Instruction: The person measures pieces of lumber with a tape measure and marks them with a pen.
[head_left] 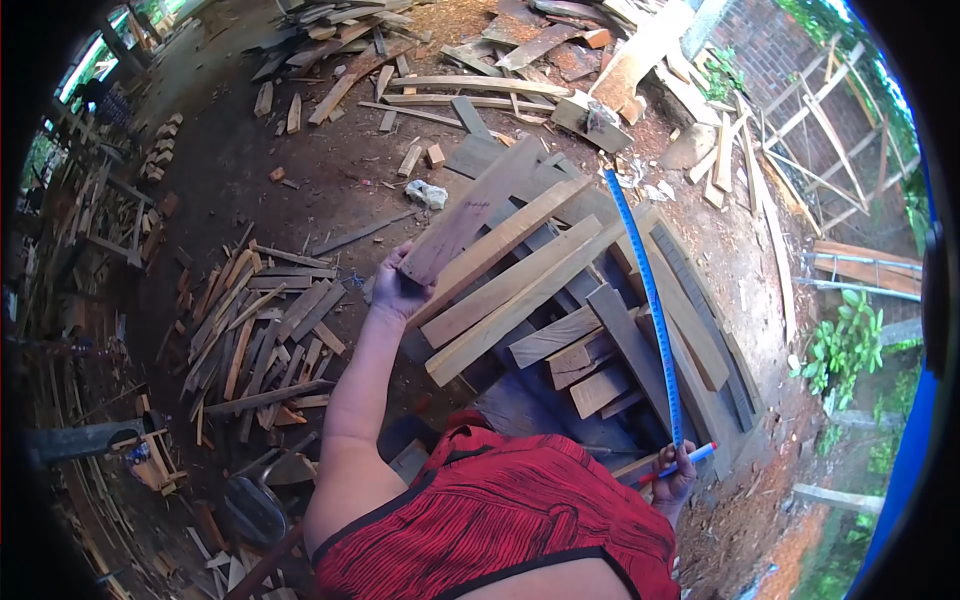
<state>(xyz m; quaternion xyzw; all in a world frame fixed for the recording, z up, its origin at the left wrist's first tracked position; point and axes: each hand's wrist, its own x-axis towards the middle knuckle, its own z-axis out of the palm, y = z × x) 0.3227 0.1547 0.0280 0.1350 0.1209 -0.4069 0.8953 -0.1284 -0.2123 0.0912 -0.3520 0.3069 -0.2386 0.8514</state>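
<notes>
My left hand [400, 288] grips the near end of a wide wooden board [472, 212], which slants up and away over the stack. At the right, my right hand [674, 474] is closed round the near end of a blue measuring tape [652, 300] and a red-and-blue marker [702, 453]. The tape stretches far forward in a slight curve, above the planks. Between my hands lie several cut planks [530, 290], stacked at angles on a dark surface. Small dark marks show on the board's face.
A heap of thin offcuts [270, 330] lies on the ground to the left. More scrap timber [470, 90] is piled ahead, near a pale log [640, 60]. A white lump [427, 194] sits beyond the board. Green plants [845, 335] grow at the right.
</notes>
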